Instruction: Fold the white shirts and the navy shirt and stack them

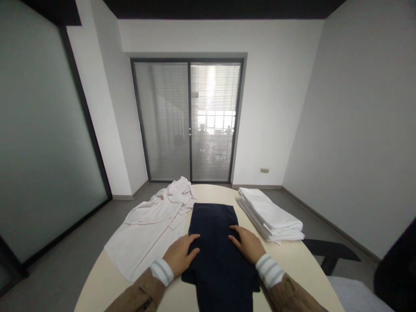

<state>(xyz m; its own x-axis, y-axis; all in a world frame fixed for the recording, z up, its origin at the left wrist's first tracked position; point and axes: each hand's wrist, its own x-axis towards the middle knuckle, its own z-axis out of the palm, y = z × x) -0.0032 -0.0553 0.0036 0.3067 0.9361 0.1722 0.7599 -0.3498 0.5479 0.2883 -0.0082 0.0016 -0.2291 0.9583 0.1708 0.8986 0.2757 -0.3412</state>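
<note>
A dark navy garment lies flat on the round cream table in front of me, running out of view at the bottom edge. It looks like a shirt, with short flaps sticking out on both sides near me. My left hand rests on its left edge, thumb and fingers apart. Opposite it, my right hand touches the right edge, its fingers spread with thumb and forefinger on the cloth. Neither hand pinches the fabric as far as I can see.
At the left of the table a pale pinkish-white shirt lies loosely crumpled. A stack of folded white cloths sits at the right edge. Beyond that is a black chair armrest. Sliding glass doors with blinds stand at the back.
</note>
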